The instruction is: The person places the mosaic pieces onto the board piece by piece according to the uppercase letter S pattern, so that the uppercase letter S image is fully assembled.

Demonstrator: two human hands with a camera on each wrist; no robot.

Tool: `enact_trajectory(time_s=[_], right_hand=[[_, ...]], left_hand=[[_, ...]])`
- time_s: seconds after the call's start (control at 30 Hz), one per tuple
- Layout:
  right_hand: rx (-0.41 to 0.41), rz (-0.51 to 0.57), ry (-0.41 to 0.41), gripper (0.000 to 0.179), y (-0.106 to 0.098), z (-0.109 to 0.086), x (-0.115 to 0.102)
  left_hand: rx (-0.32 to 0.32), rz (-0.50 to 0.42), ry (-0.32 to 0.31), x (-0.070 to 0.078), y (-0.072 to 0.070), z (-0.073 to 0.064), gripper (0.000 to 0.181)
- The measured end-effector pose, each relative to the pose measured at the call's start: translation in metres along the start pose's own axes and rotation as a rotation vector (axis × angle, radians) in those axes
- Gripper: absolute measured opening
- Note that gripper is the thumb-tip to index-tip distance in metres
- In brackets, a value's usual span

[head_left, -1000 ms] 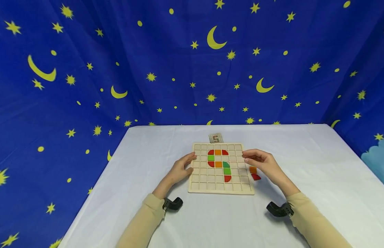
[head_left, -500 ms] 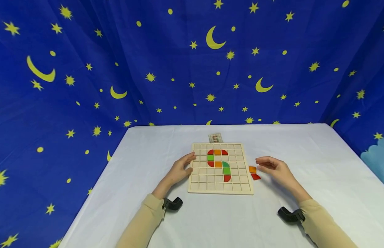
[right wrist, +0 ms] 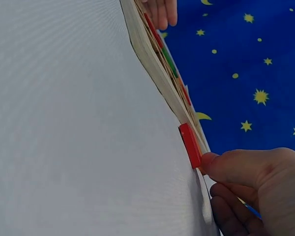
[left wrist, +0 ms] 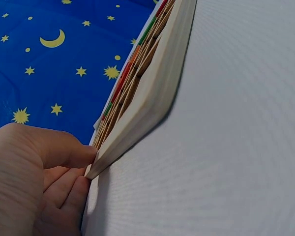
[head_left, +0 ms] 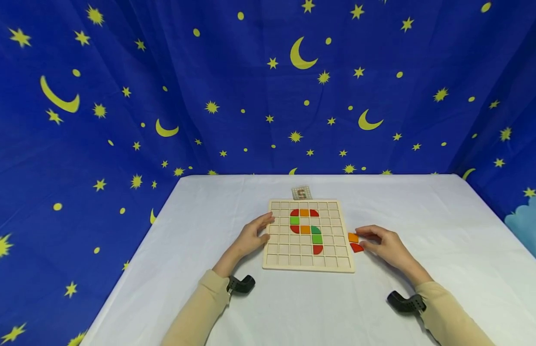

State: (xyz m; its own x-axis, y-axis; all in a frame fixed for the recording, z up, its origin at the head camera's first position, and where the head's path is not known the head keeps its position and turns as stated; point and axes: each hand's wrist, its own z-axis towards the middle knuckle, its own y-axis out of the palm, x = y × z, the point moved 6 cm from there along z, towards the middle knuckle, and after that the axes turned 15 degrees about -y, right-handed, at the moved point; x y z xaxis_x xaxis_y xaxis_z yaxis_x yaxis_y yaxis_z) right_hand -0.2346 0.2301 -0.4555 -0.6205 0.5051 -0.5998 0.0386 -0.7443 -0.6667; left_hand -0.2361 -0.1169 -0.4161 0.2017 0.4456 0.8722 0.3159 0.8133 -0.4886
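A wooden grid board (head_left: 289, 262) lies on the table, with red, orange and green tiles set in its cells in an S shape. My left hand (head_left: 250, 235) rests at the board's left edge, thumb and fingertips touching its rim. Two loose tiles lie just off the right edge: an orange square tile (head_left: 353, 238) and a red quarter-circle tile (head_left: 356, 248). Beside them is my right hand (head_left: 386, 244), fingers loosely bent, the index fingertip near the orange tile and the thumb near the red one. In the right wrist view the thumb tip is against or close to these tiles.
A small card (head_left: 301, 192) with an S pattern on a grid lies behind the board. White cloth (head_left: 320, 307) covers the table. A blue curtain (head_left: 250, 86) with stars and moons hangs behind and at the sides.
My right hand has drawn back from the board's right edge, moved rightward, then come down beside the two loose tiles. The left hand has stayed at the left edge.
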Motion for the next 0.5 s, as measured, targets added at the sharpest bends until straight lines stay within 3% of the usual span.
enact_trajectory(time_s=[0.5], right_hand=[[0.044, -0.104, -0.089, 0.031, 0.0028, 0.004, -0.0037]], left_hand=[[-0.009, 0.002, -0.034, -0.0045, 0.0007, 0.0016, 0.06]])
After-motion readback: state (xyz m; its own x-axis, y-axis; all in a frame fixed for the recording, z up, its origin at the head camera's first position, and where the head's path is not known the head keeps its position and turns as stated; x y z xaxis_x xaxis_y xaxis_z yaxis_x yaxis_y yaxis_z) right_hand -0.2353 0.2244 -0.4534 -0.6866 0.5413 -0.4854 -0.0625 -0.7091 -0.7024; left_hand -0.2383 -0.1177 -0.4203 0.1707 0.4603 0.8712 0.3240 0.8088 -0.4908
